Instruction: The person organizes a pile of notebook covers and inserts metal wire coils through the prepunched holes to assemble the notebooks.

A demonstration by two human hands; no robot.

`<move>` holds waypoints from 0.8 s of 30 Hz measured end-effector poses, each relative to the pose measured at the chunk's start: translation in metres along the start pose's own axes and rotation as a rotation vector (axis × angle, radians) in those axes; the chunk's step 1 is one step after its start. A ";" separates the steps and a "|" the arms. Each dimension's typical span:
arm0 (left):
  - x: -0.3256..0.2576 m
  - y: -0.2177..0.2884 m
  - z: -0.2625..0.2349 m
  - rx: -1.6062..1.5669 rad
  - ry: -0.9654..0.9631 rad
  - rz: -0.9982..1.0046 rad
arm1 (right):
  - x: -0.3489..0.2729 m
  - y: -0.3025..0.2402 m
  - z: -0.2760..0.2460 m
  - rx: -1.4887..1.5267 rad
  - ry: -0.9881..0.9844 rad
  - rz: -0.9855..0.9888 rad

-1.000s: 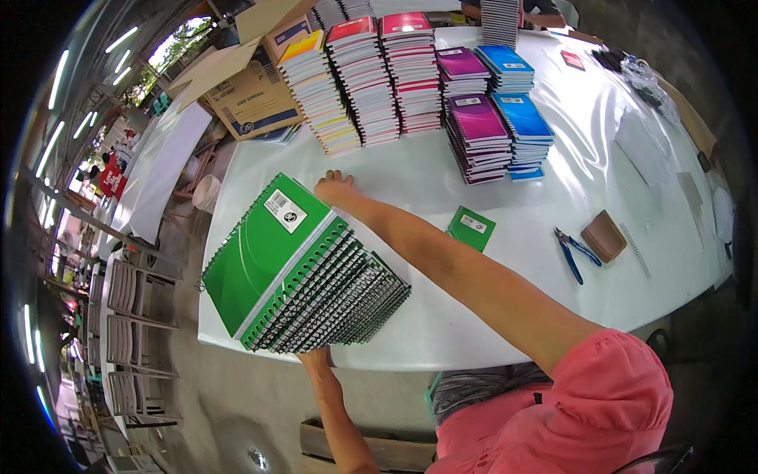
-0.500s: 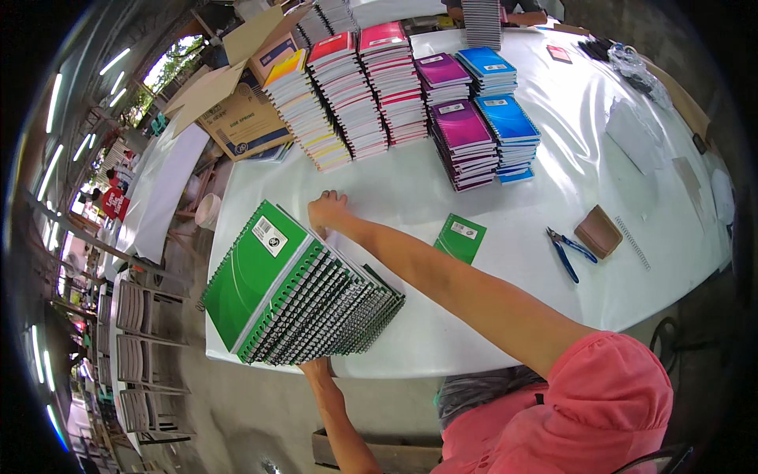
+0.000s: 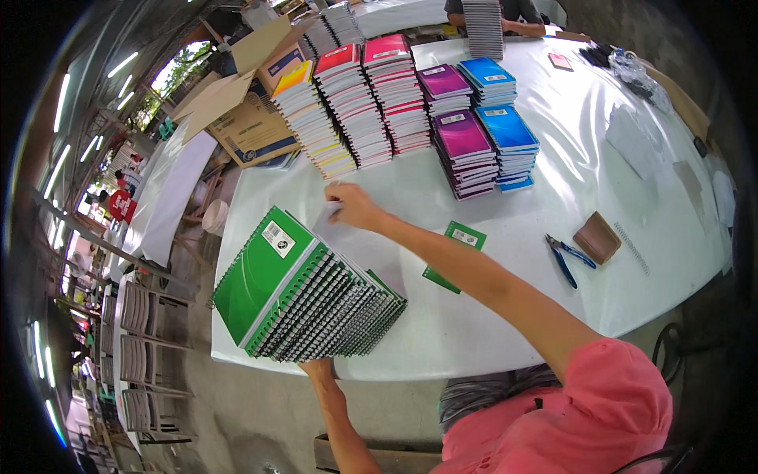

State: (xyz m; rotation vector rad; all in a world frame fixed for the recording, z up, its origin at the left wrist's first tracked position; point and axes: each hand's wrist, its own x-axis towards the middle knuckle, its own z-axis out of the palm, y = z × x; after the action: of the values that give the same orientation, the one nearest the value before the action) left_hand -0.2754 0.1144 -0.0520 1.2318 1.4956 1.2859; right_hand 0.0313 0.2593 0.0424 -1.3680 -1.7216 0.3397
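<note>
A tall stack of green spiral notebooks [image 3: 272, 272] leans at the table's near left, black coils facing me. Against its lower near side is my left hand [image 3: 317, 368]; the notebooks hide its fingers. Just beyond the stack's far right edge my right hand [image 3: 355, 207] is closed, slightly blurred, on a thin white sheet [image 3: 325, 220]. Whether that sheet is attached to a notebook, I cannot tell. Partly under my right forearm lies a flat green cover [image 3: 467, 235] with a white label.
Tall piles of yellow [image 3: 304, 110], red [image 3: 343, 95], purple [image 3: 464, 150] and blue notebooks [image 3: 509, 138] stand farther back. An open cardboard box [image 3: 253, 126] is at the far left. Pliers [image 3: 570, 257], a brown block [image 3: 598, 237] and a loose coil [image 3: 632, 249] lie right. Someone sits across the table [image 3: 474, 197].
My right hand has moved up and a little right, and the white sheet now shows in its fingers. The forearm covers more of the flat green cover. My left hand stays against the stack.
</note>
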 end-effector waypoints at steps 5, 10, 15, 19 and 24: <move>-0.003 0.000 0.004 0.104 -0.027 0.087 | -0.057 -0.024 -0.110 -0.291 0.548 -0.631; 0.001 0.002 0.004 0.101 -0.091 0.188 | -0.081 -0.036 -0.160 -0.404 0.578 -0.685; 0.001 0.004 0.002 0.012 -0.047 0.049 | -0.078 -0.015 -0.147 0.079 0.384 0.018; 0.007 0.007 0.014 -0.208 -0.065 -0.045 | -0.052 0.037 -0.115 0.458 0.023 0.663; 0.056 -0.071 -0.031 0.388 -0.213 0.308 | -0.024 0.036 -0.060 0.378 -0.070 0.776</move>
State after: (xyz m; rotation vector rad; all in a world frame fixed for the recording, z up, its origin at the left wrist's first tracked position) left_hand -0.3296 0.1612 -0.1152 1.8501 1.4806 1.0368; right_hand 0.1005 0.2322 0.0415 -1.6874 -1.0309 1.0902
